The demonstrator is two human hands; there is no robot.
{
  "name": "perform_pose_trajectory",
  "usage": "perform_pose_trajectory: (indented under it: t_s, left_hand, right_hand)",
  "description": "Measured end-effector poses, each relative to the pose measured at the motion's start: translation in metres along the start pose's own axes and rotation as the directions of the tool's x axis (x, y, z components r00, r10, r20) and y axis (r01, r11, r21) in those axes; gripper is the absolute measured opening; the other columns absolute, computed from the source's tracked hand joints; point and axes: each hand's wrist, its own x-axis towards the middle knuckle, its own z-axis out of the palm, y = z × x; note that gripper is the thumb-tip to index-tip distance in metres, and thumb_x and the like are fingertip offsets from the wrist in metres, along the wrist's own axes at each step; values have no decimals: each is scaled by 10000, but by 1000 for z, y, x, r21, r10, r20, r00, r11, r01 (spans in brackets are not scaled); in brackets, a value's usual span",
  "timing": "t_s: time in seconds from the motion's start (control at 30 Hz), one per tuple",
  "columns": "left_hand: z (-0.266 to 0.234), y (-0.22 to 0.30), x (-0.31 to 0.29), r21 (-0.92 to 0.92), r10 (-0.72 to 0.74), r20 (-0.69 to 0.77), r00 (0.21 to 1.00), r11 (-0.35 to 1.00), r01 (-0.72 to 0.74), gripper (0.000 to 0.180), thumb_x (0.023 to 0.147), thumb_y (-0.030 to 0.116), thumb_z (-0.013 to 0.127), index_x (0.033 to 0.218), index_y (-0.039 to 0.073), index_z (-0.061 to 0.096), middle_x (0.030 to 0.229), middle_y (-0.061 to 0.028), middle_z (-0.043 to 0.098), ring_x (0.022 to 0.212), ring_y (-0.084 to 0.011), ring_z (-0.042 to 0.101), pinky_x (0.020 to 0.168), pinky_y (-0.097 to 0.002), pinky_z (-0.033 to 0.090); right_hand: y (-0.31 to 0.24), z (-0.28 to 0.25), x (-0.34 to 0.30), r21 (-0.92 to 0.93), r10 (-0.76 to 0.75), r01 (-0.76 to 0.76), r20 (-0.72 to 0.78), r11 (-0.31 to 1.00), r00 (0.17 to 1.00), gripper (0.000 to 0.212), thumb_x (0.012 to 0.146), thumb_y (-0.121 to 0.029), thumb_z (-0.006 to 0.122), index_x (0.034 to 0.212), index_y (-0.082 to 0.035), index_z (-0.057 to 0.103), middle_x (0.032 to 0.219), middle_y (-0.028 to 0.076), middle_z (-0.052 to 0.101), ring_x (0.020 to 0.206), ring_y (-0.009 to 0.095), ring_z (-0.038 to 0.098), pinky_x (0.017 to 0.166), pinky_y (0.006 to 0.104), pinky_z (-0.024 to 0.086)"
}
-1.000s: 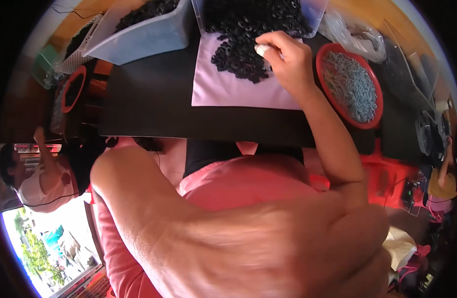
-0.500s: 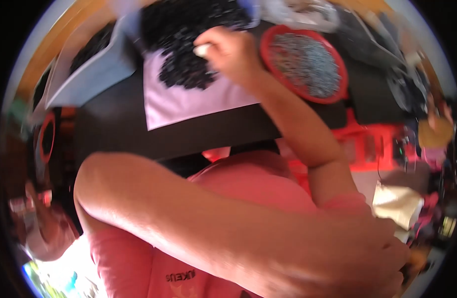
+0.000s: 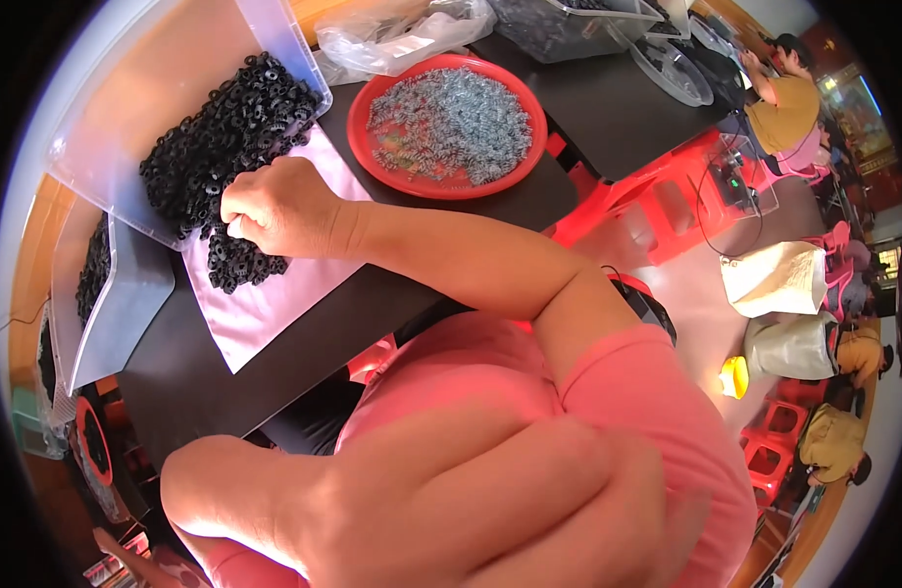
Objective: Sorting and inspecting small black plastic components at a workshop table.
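My right hand [image 3: 289,208] is closed, its fingers bent together over a heap of small black ring-shaped parts [image 3: 237,263] on a pink cloth [image 3: 275,323]. A small whitish spot shows at its fingertips; what they pinch is hidden. More black rings spill from a tilted clear plastic bin [image 3: 108,162] at the far side of the cloth. My left hand [image 3: 490,480] is raised very close to the camera, large and partly blurred. Its fingers are curled together with their tips hidden, so I cannot make out what they hold, if anything.
A round red tray [image 3: 539,147] of small silvery coil-like metal pieces stands right of the cloth on the dark table [image 3: 304,363]. Behind it lie a clear plastic bag [image 3: 402,39] and another bin [image 3: 559,34]. A greyish bin [image 3: 127,294] stands left. Red stools and seated people are at right.
The view has swung, so the table appears further left and tilted. My left hand has come across from the right and lower. My right hand remains over the black parts, still closed.
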Motion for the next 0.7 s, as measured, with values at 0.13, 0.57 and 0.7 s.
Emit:
perform_pose_trajectory:
  t_s: [0.13, 0.57, 0.7]
  left_hand:
    - [12, -12, 6, 17, 53, -41, 998, 998, -53, 348, 634, 245, 696, 892, 14, 667, 856, -92, 601, 663, -242, 548, 493, -333, 424]
    - [22, -18, -18, -81, 0, 70, 998, 997, 6, 508, 699, 316, 754, 1105, 57, 594, 1096, -100, 615, 1010, -322, 598, 758, -400, 521]
    - [26, -15, -62, -34, -109, 15, 994, 993, 109, 400, 841, 246, 737, 1114, -25, 628, 905, -162, 617, 728, -326, 625, 544, -413, 507]
  right_hand:
    - [5, 0, -2, 28, -21, 21, -13, 999, 1000, 25, 742, -137, 656, 735, -115, 647, 734, 62, 662, 650, 288, 648, 592, 428, 485]
    - [0, 1, -5, 73, -60, 61, -22, 995, 998, 94, 737, -108, 722, 775, -104, 636, 748, 55, 654, 665, 270, 653, 577, 386, 498]
    - [6, 1, -2, 149, -62, 62, -9, 987, 998, 104, 772, -127, 746, 842, -91, 677, 753, 81, 660, 633, 242, 648, 582, 359, 504]
